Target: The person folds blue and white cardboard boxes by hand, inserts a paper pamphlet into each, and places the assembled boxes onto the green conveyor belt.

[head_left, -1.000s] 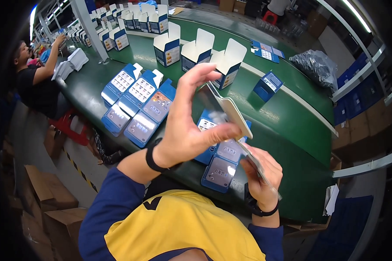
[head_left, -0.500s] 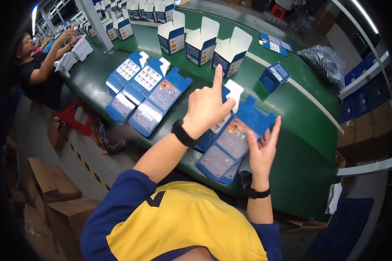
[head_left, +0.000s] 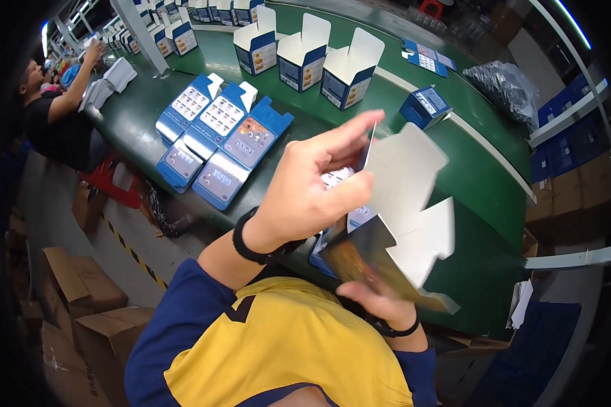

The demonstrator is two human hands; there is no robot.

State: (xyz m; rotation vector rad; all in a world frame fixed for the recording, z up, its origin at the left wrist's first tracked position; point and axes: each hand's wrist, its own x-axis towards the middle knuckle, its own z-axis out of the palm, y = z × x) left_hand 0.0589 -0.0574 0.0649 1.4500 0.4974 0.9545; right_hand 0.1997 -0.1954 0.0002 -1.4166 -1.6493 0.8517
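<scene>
A partly opened folding carton [head_left: 404, 180] is held up in front of me, its white inside and loose flaps facing away to the right. My left hand [head_left: 305, 186] grips its left edge, thumb below and fingers above. My right hand [head_left: 380, 302] holds the near lower side, thumb on the dark printed face; its other fingers are hidden behind the carton. Part of the carton is smeared by motion. Beneath my left hand, a flat blue carton [head_left: 322, 264] shows in part on the table.
Flat printed cartons [head_left: 224, 146] lie in stacks on the green table [head_left: 482, 271] at left. Open-topped boxes [head_left: 302, 57] stand in a row beyond. A closed blue box [head_left: 424, 107] and a grey plastic bag [head_left: 502, 95] sit at right. Another person [head_left: 64, 108] works at far left.
The carton has been lifted off the pile and opened out from flat into a box shape. My left hand has gone from pointing to gripping its edge; my right hand has moved lower.
</scene>
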